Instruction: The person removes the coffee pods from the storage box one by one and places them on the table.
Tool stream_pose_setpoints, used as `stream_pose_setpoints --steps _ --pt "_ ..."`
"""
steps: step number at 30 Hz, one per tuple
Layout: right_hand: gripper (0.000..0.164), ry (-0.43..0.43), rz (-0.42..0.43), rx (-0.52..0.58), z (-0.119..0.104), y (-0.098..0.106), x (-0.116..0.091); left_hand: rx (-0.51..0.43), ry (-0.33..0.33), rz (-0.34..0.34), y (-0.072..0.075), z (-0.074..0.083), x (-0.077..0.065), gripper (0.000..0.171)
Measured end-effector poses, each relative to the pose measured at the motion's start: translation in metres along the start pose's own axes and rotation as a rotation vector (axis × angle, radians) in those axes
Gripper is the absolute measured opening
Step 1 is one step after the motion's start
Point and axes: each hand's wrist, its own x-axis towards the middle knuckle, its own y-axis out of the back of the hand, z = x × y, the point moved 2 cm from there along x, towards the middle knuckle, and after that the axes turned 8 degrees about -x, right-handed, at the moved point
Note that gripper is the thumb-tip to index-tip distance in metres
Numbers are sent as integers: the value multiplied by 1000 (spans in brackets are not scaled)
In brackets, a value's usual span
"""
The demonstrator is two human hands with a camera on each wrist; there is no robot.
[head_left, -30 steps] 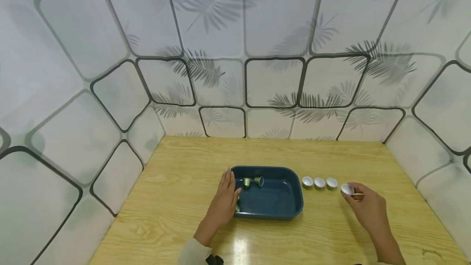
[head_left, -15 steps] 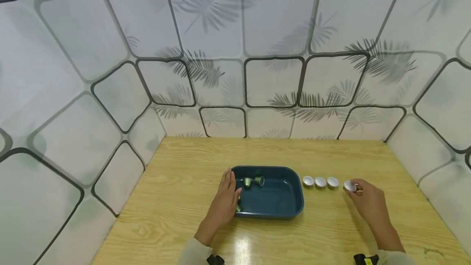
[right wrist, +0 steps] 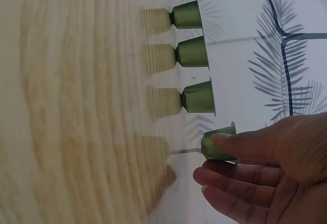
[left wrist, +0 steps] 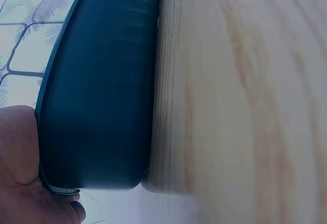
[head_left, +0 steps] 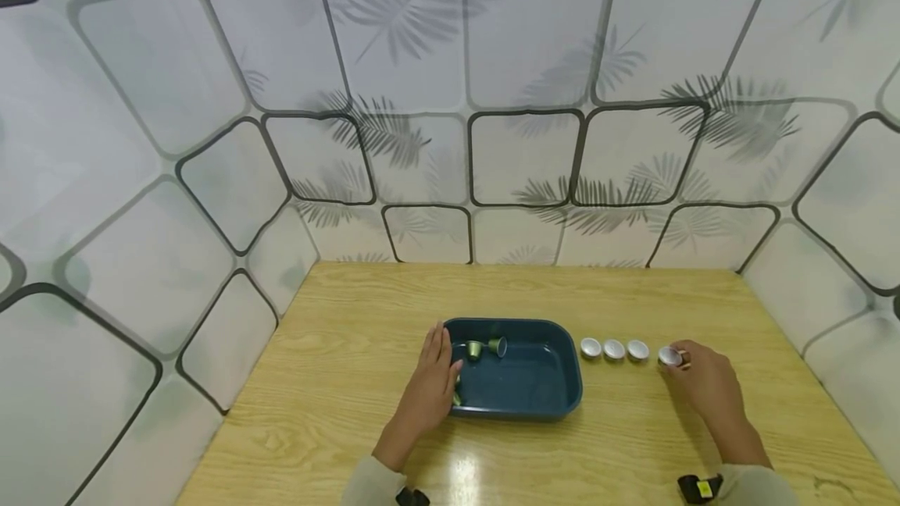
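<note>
On my feed, the left hand (head_left: 424,381) lies straight-fingered along the left rim of the tray (head_left: 523,389). Rightward, beyond three upright capsules (head_left: 614,350), the right hand (head_left: 707,383) pinches a green capsule (right wrist: 218,154). I'd expect it light, easily dented; its tapered sides suit gentle fingers.

The tray (head_left: 523,385) sits on the table (head_left: 316,381), with the left hand (head_left: 423,385) at its left rim and two coffee capsules (head_left: 498,346) lying inside toward the back left. To the tray's right, three standing capsules (head_left: 614,350) line up in a row leading away from it, and past the row's right end, a fourth capsule (head_left: 669,357) is in the right hand (head_left: 710,385). The wall (head_left: 520,162) rises behind the table's far edge.
</note>
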Motion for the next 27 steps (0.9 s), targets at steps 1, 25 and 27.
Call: stream_pose_setpoints --steps 1,25,27 --pt "37 -7 -13 -3 1 0 1 -4 1 1 0 0 0 61" --pt "33 4 -68 -40 9 -10 22 -6 8 1 1 0 -1 61" --pt "34 4 -70 -40 9 -10 22 -6 9 1 1 0 -1 61"
